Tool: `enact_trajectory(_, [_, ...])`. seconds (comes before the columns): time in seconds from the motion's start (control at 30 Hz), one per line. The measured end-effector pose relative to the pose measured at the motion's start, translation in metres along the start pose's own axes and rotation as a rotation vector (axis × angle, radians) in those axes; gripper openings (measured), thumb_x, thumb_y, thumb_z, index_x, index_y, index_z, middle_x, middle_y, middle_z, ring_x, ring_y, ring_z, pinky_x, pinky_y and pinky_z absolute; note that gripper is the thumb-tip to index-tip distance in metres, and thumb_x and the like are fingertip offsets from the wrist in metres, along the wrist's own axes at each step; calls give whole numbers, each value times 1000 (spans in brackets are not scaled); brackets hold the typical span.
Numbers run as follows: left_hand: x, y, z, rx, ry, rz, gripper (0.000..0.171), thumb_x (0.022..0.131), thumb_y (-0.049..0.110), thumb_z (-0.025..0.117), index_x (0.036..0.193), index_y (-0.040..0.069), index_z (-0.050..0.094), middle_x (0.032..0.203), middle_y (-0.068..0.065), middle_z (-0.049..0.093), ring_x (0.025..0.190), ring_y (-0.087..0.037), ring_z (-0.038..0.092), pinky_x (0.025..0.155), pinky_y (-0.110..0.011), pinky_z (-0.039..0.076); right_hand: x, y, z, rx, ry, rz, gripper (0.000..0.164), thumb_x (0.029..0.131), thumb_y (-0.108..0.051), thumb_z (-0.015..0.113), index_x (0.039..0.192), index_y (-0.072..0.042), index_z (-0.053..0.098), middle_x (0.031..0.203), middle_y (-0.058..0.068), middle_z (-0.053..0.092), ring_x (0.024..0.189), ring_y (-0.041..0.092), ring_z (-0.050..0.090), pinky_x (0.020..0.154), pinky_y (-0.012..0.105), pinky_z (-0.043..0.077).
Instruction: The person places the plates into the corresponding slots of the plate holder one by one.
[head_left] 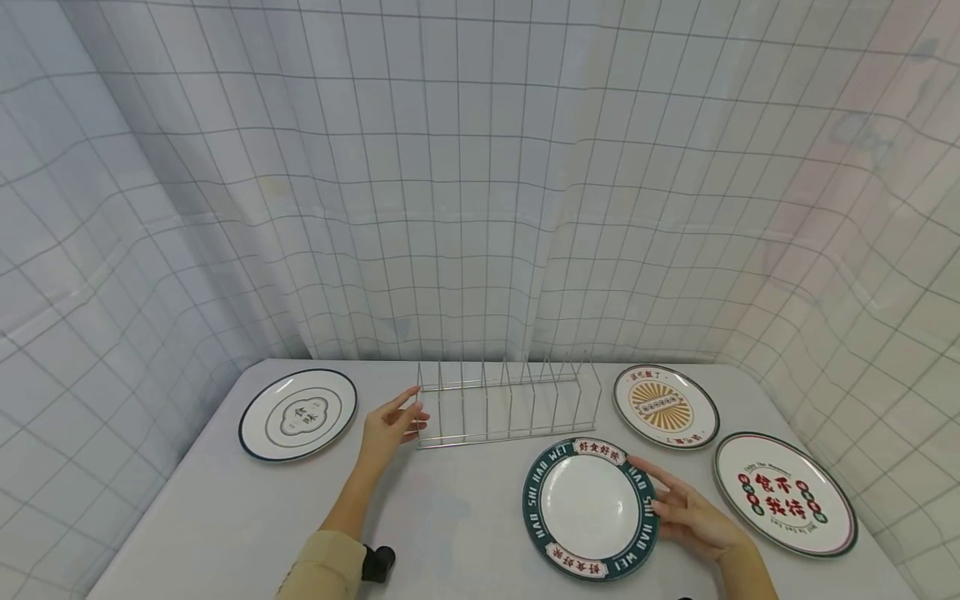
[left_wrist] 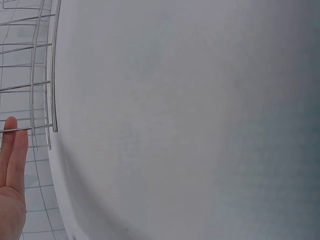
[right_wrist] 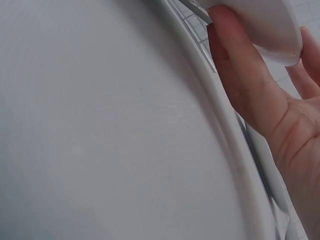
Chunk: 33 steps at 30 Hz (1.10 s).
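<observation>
A wire plate rack (head_left: pixel 487 437) stands toward the back of the white table. My left hand (head_left: pixel 390 429) holds its left end, with fingertips at the end wire; in the left wrist view two fairly straight fingers (left_wrist: pixel 19 160) meet that wire. My right hand (head_left: pixel 693 517) grips the right rim of a plate with a dark green lettered border (head_left: pixel 592 508), in front of the rack's right part. In the right wrist view the plate's pale underside (right_wrist: pixel 270 25) sits between the thumb and the other fingers, raised off the tabletop.
A white plate with a dark blue rim (head_left: pixel 298 415) lies at the left. To the right lie a plate with a yellow sunburst (head_left: pixel 666 407) and a larger plate with red characters (head_left: pixel 783 493). A checked curtain (head_left: pixel 480 183) surrounds the table's back and sides.
</observation>
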<state>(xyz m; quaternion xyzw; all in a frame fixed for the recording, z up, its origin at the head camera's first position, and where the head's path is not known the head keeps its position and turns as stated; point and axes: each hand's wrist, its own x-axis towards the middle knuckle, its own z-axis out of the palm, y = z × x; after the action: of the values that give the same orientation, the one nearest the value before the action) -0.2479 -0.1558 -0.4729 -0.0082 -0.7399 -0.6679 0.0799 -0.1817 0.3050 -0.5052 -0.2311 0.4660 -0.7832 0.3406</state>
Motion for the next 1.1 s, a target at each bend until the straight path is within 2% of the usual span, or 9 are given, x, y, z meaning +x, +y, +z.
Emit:
enact_trajectory(0.2, [1,-2,0,-6,8,-6,42,88,26,61,127,10,55,86,-15,69,78,-26,68,70,-33,57,4,-1,5,-30,45,-55,61,96,9,26,146,-25,19,139,6,38,118,28,47,97,43,43])
enact_trajectory(0.4, [0,-3,0,-12,1,-13,41,88,26,61,126,12,56,87,-17,68,78,-27,67,69,-33,57,9,-5,12,-131,84,-198,64,94,12,30,146,-25,23,135,0,42,111,18,51,92,33,48])
enact_trajectory(0.53, [0,-3,0,-19,5,-17,41,88,25,62,126,11,56,86,-17,68,78,-28,67,69,-34,57,22,-20,21,-185,124,-293,64,93,12,30,144,-26,27,126,1,50,101,13,56,83,28,52])
enact_trajectory(0.67, [0,-3,0,-26,5,-17,43,88,25,62,127,10,55,87,-17,68,78,-28,67,69,-34,57,45,-41,38,-219,174,-380,64,91,14,33,144,-21,28,124,3,50,98,12,58,81,28,53])
enact_trajectory(0.77, [0,-4,-1,-27,5,-17,44,88,26,62,127,10,55,87,-17,68,77,-26,67,69,-33,57,66,-55,53,-270,225,-406,63,91,13,36,144,-18,27,128,3,46,99,12,57,81,28,53])
enact_trajectory(0.97, [1,-5,-1,-14,1,-10,45,88,26,61,128,9,53,87,-17,68,76,-23,68,69,-33,57,115,-72,77,-361,352,-392,63,90,10,44,145,-15,25,139,8,34,102,14,55,83,30,53])
enact_trajectory(1.1, [2,-5,0,-2,9,-6,43,88,27,62,127,11,55,87,-18,68,77,-25,67,68,-33,57,146,-76,84,-382,398,-366,64,90,7,47,145,-18,26,136,16,35,103,15,56,84,33,53])
